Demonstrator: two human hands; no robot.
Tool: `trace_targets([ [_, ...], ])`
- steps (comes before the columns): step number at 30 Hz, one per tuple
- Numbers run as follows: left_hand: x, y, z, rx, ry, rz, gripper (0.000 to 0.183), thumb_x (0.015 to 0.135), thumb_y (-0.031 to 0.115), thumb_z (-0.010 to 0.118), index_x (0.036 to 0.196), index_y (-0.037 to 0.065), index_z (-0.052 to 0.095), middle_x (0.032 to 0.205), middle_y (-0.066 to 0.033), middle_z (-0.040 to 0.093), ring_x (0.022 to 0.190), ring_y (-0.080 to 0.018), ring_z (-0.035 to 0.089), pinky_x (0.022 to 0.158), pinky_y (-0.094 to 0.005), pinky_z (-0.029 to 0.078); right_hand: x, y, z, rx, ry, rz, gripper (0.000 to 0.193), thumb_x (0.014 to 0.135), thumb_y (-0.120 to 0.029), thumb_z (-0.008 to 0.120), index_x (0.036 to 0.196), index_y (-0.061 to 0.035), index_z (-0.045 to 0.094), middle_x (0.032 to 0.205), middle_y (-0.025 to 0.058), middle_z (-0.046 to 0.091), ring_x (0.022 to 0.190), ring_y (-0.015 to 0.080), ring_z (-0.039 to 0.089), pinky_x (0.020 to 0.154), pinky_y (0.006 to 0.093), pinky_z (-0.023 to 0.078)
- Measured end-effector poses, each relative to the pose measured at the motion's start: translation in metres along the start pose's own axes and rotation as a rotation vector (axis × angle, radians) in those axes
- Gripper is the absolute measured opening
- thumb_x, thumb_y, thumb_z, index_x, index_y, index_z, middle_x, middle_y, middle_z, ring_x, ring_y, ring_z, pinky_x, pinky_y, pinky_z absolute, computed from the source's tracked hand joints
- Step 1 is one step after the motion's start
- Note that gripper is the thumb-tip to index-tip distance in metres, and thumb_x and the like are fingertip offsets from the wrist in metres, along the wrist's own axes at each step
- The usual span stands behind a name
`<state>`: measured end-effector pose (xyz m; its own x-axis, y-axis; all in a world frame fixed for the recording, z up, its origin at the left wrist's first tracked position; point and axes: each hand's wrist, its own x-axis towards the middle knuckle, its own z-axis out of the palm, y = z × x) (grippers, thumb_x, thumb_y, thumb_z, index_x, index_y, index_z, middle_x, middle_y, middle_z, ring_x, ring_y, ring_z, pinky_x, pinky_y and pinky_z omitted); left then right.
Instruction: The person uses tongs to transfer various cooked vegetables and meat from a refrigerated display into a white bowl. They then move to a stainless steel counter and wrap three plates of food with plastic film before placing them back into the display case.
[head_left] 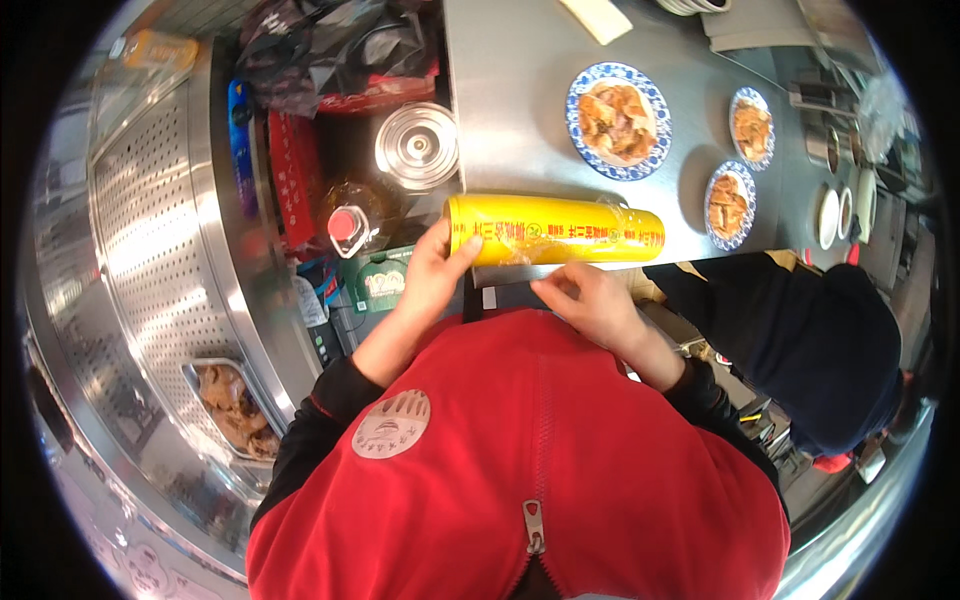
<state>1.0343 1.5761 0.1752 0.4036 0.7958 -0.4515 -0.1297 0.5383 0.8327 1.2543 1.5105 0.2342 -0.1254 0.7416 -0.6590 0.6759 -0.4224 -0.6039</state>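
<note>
A thick yellow roll with red print (pixel 560 229), wrapped in or made of clear plastic film, lies along the near edge of the steel counter (pixel 510 110). My left hand (pixel 434 270) grips its left end, thumb on the near side. Just below the roll's middle, at the counter edge, is my right hand (pixel 597 305). Its thumb and forefinger are pinched together; what they hold, if anything, is too small to make out. Beyond the roll stands a blue-and-white plate (pixel 573 118) of browned food pieces.
Two smaller plates of similar food, one nearer (pixel 711 222) and one farther (pixel 767 160), stand to the right. Left of the counter are a bottle with a red cap (pixel 345 225) and a round metal lid (pixel 417 145). A person in dark clothes (pixel 835 345) is close on my right.
</note>
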Motion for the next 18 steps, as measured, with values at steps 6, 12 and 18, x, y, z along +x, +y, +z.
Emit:
trace_targets([
  [6,-0.016,-0.003,0.043,-0.032,-0.287,0.082,0.034,0.088,0.006,0.060,0.119,0.000,0.048,0.112,-0.0051,0.058,0.103,-0.0114,0.053,0.091,-0.0281,0.042,-0.018,0.065,0.044,1.669,0.441,0.004,0.076,0.088,-0.059,0.046,0.139,-0.0065,0.028,0.128,0.0107,0.052,0.114,0.0246,0.051,0.095,0.0391,0.042],
  [12,0.004,0.052,0.052,0.759,-1.257,0.046,0.034,0.080,0.024,0.069,0.111,0.009,0.062,0.112,-0.0104,0.063,0.101,-0.0173,0.060,0.088,-0.0313,0.045,-0.035,0.082,-0.016,1.564,0.717,-0.416,0.066,0.086,-0.050,0.055,0.132,-0.0049,0.040,0.125,0.0096,0.054,0.112,0.0226,0.053,0.096,0.0365,0.043],
  [18,0.054,0.140,0.054,1.007,-0.101,0.954,0.064,0.078,0.027,0.067,0.133,0.007,0.043,0.126,-0.0188,0.051,0.118,-0.0309,0.048,0.099,-0.0389,0.037,-0.034,0.060,-0.084,1.334,-0.191,-0.421,0.076,0.075,-0.047,0.070,0.130,-0.0015,0.044,0.121,0.0109,0.058,0.108,0.0192,0.059,0.094,0.0297,0.045],
])
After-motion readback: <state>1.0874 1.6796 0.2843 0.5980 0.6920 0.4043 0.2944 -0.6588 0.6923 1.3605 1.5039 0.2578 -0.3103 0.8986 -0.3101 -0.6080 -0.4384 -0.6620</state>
